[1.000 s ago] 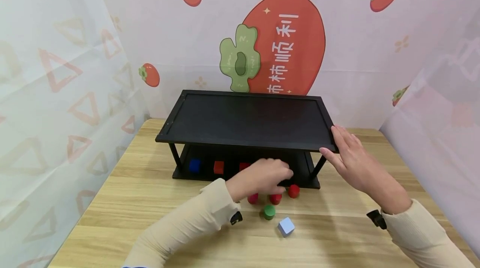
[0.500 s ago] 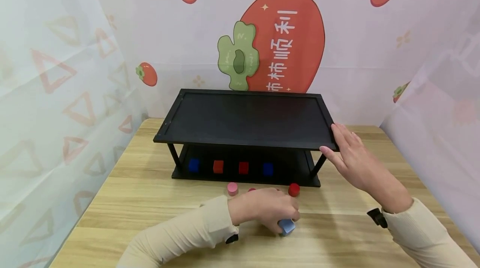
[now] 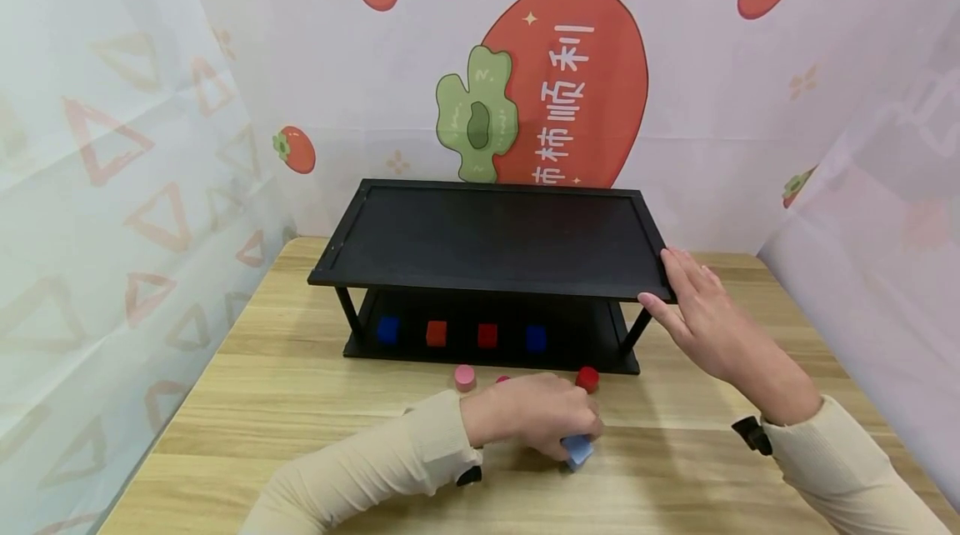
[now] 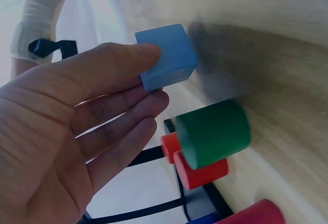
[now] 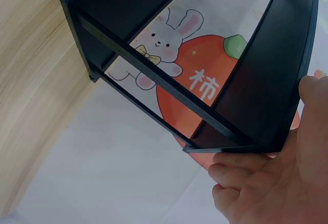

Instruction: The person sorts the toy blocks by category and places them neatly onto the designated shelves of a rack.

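Observation:
Between thumb and fingers, my left hand (image 3: 547,414) pinches a light blue cube (image 4: 166,57), which sits tilted in the head view. Whether it touches the table I cannot tell. Close by in the left wrist view stands a green cylinder (image 4: 212,134), hidden by the hand in the head view, with red cylinders (image 4: 202,171) beyond it. My right hand (image 3: 705,322) rests at the front right corner of a black two-tier shelf (image 3: 487,239), fingers straight along its side edge and thumb at the front edge.
On the lower tier, a blue cube (image 3: 387,330), an orange-red cube (image 3: 437,333), a red cube (image 3: 487,336) and another blue cube (image 3: 536,338) stand in a row. A pink cylinder (image 3: 465,377) and a red cylinder (image 3: 587,379) stand before the shelf on the wooden table (image 3: 247,402).
My left hand has come away from the lower tier, down to the light blue cube, and gripped it; the cube has tilted and shifted slightly. My right hand has stayed at the shelf corner.

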Demonstrator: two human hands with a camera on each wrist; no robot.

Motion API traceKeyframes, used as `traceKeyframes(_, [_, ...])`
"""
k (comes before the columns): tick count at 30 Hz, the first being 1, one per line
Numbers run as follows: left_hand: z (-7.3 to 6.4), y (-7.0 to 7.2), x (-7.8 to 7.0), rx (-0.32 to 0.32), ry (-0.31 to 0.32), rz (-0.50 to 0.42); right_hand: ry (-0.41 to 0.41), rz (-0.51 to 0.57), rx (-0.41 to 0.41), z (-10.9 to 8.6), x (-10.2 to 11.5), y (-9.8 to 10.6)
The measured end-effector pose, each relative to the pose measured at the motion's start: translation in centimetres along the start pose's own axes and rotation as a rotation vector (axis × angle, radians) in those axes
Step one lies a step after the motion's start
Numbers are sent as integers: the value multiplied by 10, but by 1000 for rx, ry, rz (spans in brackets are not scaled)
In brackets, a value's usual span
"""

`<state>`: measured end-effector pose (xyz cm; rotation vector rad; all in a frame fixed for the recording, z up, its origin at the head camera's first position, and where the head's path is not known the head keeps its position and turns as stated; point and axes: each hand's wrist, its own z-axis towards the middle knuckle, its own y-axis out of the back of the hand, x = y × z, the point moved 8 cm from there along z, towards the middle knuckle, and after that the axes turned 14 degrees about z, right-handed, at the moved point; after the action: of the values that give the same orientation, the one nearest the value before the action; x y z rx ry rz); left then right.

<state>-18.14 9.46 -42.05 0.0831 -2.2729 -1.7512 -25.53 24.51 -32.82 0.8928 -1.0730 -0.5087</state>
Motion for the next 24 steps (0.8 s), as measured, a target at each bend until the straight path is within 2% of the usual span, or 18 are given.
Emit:
traceKeyframes(4, [5, 8, 12, -17, 39, -15, -4, 0, 4, 0, -1, 1])
traceKeyframes(11, [15, 21, 44, -64, 167, -44, -25, 3, 19, 0, -3, -1])
traceKeyframes(15, [23, 25, 63, -87, 236, -31, -18, 5, 16, 1, -2, -2])
traceKeyframes(19, [32, 25, 80, -79, 299, -15, -14, 2, 7, 2, -2, -1])
traceKeyframes(24, [40, 20, 99, -22, 373, -11, -22, -4, 11, 2, -2, -1])
